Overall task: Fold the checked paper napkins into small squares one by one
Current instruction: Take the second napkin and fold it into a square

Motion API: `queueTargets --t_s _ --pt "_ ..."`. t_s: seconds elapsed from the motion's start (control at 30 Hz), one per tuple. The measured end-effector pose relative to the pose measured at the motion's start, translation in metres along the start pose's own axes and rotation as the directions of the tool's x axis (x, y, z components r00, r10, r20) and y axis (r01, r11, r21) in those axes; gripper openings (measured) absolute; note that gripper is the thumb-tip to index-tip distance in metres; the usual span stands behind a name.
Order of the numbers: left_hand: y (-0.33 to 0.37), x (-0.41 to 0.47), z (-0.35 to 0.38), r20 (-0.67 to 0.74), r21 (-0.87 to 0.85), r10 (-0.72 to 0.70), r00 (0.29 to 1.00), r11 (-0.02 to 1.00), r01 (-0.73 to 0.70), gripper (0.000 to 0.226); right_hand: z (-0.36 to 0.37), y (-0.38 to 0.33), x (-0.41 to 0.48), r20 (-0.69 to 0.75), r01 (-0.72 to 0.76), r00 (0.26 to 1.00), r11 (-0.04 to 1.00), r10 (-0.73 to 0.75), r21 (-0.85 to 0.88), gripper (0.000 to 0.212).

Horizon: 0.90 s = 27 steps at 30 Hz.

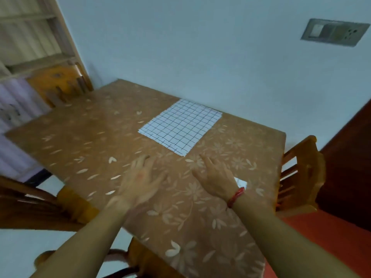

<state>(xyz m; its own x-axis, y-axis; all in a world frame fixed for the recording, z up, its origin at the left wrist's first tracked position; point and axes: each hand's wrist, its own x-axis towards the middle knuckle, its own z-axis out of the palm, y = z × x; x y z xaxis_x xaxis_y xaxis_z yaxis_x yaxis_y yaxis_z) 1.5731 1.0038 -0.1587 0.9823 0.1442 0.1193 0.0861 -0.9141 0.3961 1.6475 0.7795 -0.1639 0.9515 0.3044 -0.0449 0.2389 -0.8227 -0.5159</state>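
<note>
Just before napkins (180,126), left hand (140,178) and right hand (216,177) spread; chair (304,173) beside table (90,127)

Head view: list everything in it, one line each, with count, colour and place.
checked napkins: one sheet or a stack, cannot tell; white, dark grid; far middle of table
folded piece: one, white, beside right wrist
table: one, brown floral cloth, centre
wooden chairs: at least three, orange-brown, round the table
switch plate: one, grey, wall upper right
shelves: pale, upper left
wrist thread: one, red, right wrist
left hand: open, blurred, over table
right hand: open, fingers spread, short of napkins
</note>
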Motion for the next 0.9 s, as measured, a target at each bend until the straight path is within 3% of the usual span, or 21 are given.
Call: queueTargets --t_s 0.1,0.17,0.37,0.7,0.9 --pt "-0.03 -0.026 -0.027 -0.053 0.106 -0.104 0.993 0.988 0.109 0.066 0.011 -0.04 0.006 0.045 0.095 0.995 0.996 -0.094 -0.005 0.069" --pt "-0.048 -0.047 -0.046 -0.072 0.137 -0.187 0.98 0.971 0.195 0.071 0.021 -0.067 0.008 0.074 0.192 0.979 0.981 -0.189 -0.032 0.061" --pt "-0.095 -0.116 -0.089 -0.198 0.152 -0.377 0.905 0.9 0.408 0.073 0.045 -0.14 -0.007 0.099 0.465 0.882 0.885 -0.46 -0.034 0.057" --pt "-0.126 -0.183 -0.123 -0.3 0.14 -0.538 0.788 0.792 0.595 0.08 0.079 -0.205 -0.029 0.259 0.588 0.786 0.808 -0.561 -0.034 0.064" --pt "-0.159 -0.201 -0.134 -0.32 0.159 -0.56 0.764 0.763 0.626 0.073 0.101 -0.243 -0.049 0.281 0.603 0.774 0.796 -0.567 -0.057 0.063"
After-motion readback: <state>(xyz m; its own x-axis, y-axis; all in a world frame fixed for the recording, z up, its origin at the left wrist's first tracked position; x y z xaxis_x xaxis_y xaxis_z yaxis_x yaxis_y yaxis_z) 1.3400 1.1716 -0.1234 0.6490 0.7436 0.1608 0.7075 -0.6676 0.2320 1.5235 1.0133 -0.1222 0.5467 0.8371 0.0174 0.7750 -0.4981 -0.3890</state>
